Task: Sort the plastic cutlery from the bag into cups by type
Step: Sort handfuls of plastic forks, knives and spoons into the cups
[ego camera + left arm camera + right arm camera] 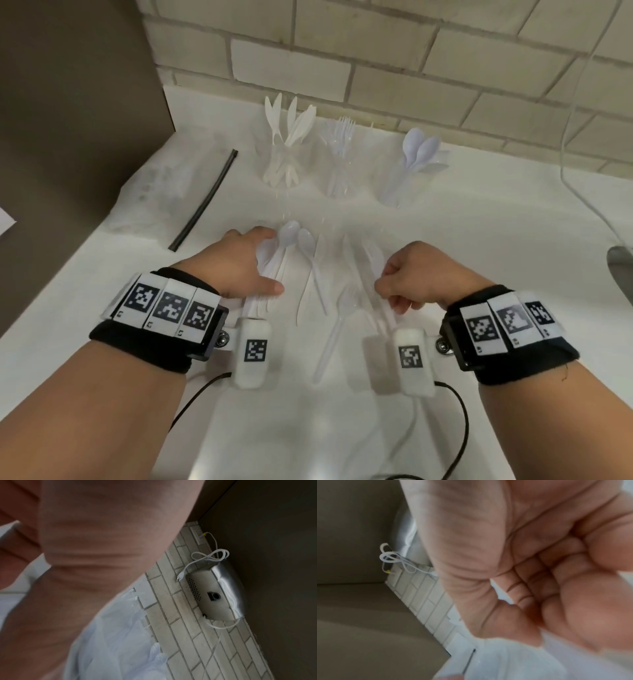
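A thin black stick (204,197) is laid on the white counter (479,240). A bunch of white plastic spoons (274,255) is gripped by the left hand (239,263). More white cutlery (325,284) is spread between the hands. The right hand (418,274) is curled; whether anything is pinched cannot be told. Three clear cups (337,181) of sorted cutlery are stood behind.

The head view is evenly and softly lit, and the white counter (479,240) is nearly washed out. A bright sheen is seen on it near the bottom edge. The loose cutlery (318,274) is barely separated from the counter, and only faint shadows are cast beside it. The brick wall (411,68) behind the counter is bowed by the wide lens. Both wrist views are dimmer; the left hand (77,547) and right hand (522,561) are rendered close, blurred and out of focus.
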`<state>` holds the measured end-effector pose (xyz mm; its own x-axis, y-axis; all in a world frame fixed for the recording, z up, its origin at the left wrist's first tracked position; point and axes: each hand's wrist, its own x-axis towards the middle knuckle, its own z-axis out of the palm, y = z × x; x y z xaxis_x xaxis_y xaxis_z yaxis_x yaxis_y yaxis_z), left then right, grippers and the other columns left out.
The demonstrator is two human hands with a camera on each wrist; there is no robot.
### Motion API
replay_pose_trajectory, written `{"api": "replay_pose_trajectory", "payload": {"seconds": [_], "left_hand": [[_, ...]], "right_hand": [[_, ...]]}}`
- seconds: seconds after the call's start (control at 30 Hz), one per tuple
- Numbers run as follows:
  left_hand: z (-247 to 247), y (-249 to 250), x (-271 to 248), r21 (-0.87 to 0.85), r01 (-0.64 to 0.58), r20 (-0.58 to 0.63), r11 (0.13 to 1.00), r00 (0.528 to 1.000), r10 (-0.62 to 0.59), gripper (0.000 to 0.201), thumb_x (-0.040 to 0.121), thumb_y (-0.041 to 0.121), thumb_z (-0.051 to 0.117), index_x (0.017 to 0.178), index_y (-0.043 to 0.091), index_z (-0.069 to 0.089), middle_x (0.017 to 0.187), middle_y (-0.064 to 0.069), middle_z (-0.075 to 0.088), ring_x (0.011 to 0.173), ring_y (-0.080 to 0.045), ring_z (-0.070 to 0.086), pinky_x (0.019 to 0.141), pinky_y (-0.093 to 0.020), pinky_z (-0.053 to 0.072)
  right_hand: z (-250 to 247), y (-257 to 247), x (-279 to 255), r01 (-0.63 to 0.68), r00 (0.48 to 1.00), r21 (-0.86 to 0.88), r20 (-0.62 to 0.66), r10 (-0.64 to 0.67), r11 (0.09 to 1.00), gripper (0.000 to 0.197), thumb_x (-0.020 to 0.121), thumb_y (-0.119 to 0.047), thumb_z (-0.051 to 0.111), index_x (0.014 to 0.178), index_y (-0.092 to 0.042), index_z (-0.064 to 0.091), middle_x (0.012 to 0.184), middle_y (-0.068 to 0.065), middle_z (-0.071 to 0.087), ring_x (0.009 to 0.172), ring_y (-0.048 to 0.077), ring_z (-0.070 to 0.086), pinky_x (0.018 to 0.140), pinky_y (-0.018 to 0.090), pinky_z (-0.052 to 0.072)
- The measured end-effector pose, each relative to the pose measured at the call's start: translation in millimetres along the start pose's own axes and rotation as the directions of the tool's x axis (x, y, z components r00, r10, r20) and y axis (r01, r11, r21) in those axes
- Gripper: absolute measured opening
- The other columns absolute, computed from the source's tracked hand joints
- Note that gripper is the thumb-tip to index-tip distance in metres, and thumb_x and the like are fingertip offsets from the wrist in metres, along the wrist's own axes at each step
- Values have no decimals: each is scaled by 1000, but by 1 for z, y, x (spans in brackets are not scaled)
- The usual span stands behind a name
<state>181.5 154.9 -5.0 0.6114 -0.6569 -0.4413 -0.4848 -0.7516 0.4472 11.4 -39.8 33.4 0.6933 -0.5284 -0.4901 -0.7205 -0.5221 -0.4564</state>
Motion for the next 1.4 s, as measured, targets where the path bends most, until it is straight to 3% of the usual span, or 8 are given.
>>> {"api": "replay_pose_trajectory", "payload": {"seconds": [0.23, 0.43, 0.6, 0.77, 0.87, 0.97, 1.2, 1.4], "left_hand": [[29, 42, -17, 219, 32, 48, 975, 998, -44, 139, 45, 75, 75, 146, 44, -15, 154, -9, -28, 141, -40, 14, 107, -50, 36], [54, 66, -12, 388, 7, 26, 922, 999, -18, 144, 44, 82, 69, 144, 39, -26, 146, -16, -45, 131, -55, 27, 100, -51, 43], [52, 69, -4, 407, 73, -25, 911, 997, -69, 139, 54, 78, 68, 146, 29, -25, 148, -29, -35, 129, -55, 33, 103, -53, 40], [37, 62, 8, 235, 204, -138, 950, 975, -176, 103, 82, 62, 55, 151, 24, -10, 155, -29, -5, 128, -45, 36, 98, -47, 42], [20, 46, 18, 122, 226, -175, 967, 963, -203, 63, 94, 33, 50, 145, 10, 20, 142, -23, 29, 120, -41, 46, 89, -43, 44], [7, 37, 25, 302, 161, -121, 940, 984, -130, 31, 95, 10, 38, 125, 3, 44, 130, -14, 48, 119, -35, 44, 87, -33, 42], [-1, 21, 30, 130, 169, -126, 977, 980, -153, 50, 91, 10, 46, 139, 12, 32, 136, -21, 34, 100, -32, 55, 79, -33, 44], [-3, 18, 30, 181, 88, -74, 980, 994, -75, 65, 81, 17, 65, 138, 13, 34, 127, -15, 50, 121, -28, 45, 82, -30, 43]], "right_hand": [[28, 11, 13, -108, 990, 27, 93, 105, 994, 20, 82, -19, 64, 78, 1, 68, 76, 15, 75, 62, 21, 71, 56, 25, 54], [31, -1, 23, -54, 997, 0, 54, 54, 999, 28, 88, -25, 64, 86, 2, 69, 81, 16, 75, 79, 31, 73, 73, 37, 59], [30, -4, 28, -20, 997, -35, 72, 22, 999, 32, 89, -30, 62, 87, 1, 69, 78, 14, 75, 80, 33, 73, 76, 41, 60], [29, -8, 29, -34, 998, 65, 47, 31, 997, 37, 95, -32, 54, 91, 2, 66, 84, 19, 73, 81, 35, 72, 73, 40, 61], [30, -13, 32, -9, 999, 151, 52, 1, 988, 43, 96, -35, 53, 93, 6, 66, 85, 21, 72, 82, 37, 72, 77, 45, 60], [37, -25, 36, 19, 997, 155, 67, -30, 988, 45, 93, -37, 58, 95, 7, 67, 90, 23, 72, 81, 34, 72, 79, 45, 59], [26, -50, 50, -6, 1000, 59, 29, 4, 998, 41, 93, -39, 56, 104, 1, 58, 101, 19, 68, 89, 32, 71, 81, 45, 59], [31, -69, 63, 14, 997, 21, 79, -15, 1000, 41, 95, -39, 49, 102, 0, 59, 102, 17, 68, 92, 31, 69, 86, 46, 57]]}}
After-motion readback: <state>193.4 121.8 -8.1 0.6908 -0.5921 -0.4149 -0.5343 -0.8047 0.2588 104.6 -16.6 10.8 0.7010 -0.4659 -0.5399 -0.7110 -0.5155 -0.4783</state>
